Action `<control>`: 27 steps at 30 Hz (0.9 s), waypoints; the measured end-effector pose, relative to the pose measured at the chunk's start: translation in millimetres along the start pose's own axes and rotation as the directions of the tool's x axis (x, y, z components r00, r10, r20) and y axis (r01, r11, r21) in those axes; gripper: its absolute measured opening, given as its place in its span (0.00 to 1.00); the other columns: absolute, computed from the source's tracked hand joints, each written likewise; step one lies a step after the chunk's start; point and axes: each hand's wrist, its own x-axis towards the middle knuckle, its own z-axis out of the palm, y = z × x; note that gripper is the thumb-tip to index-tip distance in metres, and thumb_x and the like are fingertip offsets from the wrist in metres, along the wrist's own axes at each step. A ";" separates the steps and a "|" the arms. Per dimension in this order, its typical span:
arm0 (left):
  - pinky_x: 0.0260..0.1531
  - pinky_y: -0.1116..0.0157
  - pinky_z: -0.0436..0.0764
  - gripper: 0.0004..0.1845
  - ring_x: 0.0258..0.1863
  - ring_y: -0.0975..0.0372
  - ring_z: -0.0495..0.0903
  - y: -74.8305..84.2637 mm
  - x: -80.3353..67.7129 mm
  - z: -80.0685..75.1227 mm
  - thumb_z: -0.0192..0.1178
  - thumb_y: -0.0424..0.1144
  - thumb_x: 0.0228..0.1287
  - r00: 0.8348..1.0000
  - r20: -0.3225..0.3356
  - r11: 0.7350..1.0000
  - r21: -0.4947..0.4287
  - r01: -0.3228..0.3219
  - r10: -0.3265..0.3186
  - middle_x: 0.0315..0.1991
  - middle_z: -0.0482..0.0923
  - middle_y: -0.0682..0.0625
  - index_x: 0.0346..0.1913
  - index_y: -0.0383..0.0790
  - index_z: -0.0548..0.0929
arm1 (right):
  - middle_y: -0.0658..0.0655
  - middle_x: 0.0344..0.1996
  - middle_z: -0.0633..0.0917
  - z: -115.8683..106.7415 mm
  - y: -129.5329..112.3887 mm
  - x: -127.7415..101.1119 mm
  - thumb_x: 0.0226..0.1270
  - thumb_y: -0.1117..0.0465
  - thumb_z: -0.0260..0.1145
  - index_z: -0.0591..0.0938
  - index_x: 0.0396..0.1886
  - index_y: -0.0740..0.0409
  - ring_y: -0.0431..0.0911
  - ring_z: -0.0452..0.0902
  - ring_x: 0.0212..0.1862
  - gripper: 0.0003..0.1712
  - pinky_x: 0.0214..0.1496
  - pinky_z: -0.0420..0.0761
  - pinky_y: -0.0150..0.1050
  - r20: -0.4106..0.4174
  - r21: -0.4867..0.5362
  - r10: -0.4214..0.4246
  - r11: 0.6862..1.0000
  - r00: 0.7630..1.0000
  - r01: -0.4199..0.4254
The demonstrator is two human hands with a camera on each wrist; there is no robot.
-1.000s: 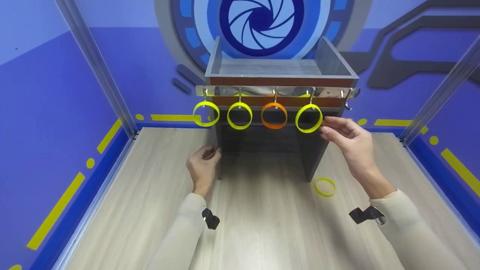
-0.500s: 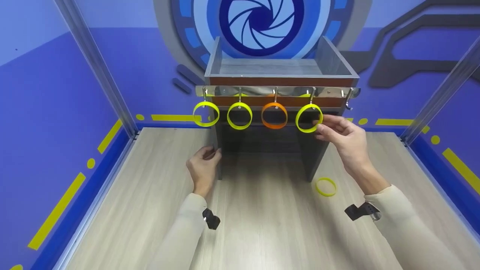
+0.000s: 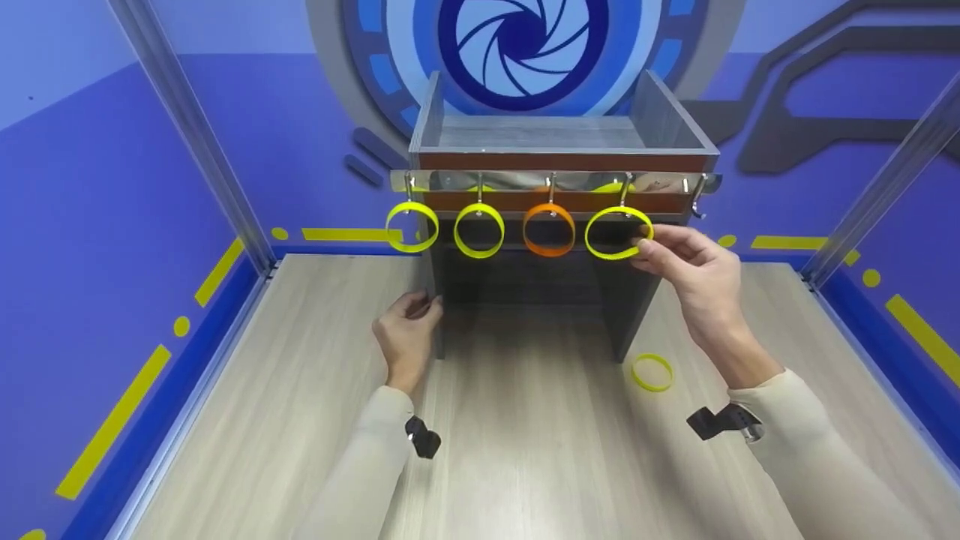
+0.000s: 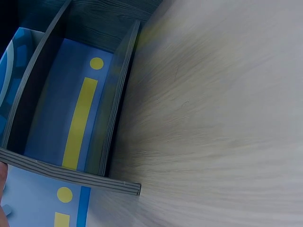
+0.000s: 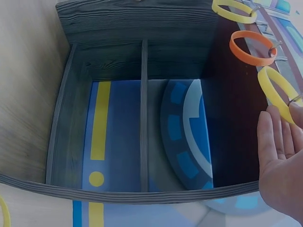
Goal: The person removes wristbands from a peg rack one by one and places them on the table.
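My right hand point(image 3: 701, 274) pinches the lower right rim of a yellow silicone wristband point(image 3: 590, 241), which hangs on the fourth hook of a metal hook rail point(image 3: 517, 180). Two more yellow wristbands point(image 3: 389, 225) and an orange wristband point(image 3: 526, 234) hang on hooks to its left. The last hook point(image 3: 699, 199) at the right carries no band. My left hand point(image 3: 405, 330) rests by the left side panel of the grey wooden shelf point(image 3: 439, 330), fingers loosely curled, fingertips right at the panel. In the left wrist view only a sliver of that hand shows at the edge.
Another yellow wristband point(image 3: 652, 388) lies on the wooden tabletop point(image 3: 525, 465), right of the shelf's right side panel point(image 3: 622, 315). The rail runs along the shelf's front, below its open top tray point(image 3: 536, 135). Blue printed walls point(image 3: 202, 150) enclose the back and sides.
My right hand has moved slightly left, taken the rim of the fourth band, and then pulled it a little to the right, turning the band. My left hand stays where it was.
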 end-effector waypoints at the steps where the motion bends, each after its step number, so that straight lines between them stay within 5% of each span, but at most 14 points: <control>1: 0.36 0.67 0.90 0.08 0.36 0.49 0.92 0.2 -0.2 0.0 0.77 0.27 0.56 1.000 0.001 1.000 0.006 -0.002 0.002 0.36 0.91 0.41 0.39 0.30 0.91 | 0.64 0.43 0.91 0.0 -1.2 -0.1 0.67 0.73 0.75 0.84 0.55 0.77 0.51 0.90 0.41 0.18 0.51 0.89 0.44 -0.004 0.006 -0.005 1.000 1.000 0.005; 11: 0.38 0.59 0.91 0.07 0.36 0.53 0.92 -0.1 -0.3 1.3 0.77 0.26 0.56 1.000 -0.007 0.999 0.045 -0.013 0.014 0.36 0.91 0.42 0.38 0.31 0.91 | 0.67 0.41 0.90 0.2 -11.5 -0.9 0.67 0.77 0.73 0.83 0.53 0.80 0.52 0.89 0.37 0.16 0.50 0.90 0.46 -0.046 0.094 -0.055 0.994 0.997 0.059; 27: 0.38 0.64 0.90 0.07 0.37 0.52 0.92 0.4 -1.8 1.6 0.77 0.27 0.56 1.000 -0.011 0.999 0.045 -0.003 0.004 0.37 0.91 0.42 0.38 0.32 0.91 | 0.71 0.43 0.89 -22.2 -32.4 -8.6 0.68 0.80 0.69 0.81 0.54 0.83 0.56 0.90 0.40 0.16 0.51 0.89 0.47 -0.065 0.239 -0.091 0.965 0.994 0.104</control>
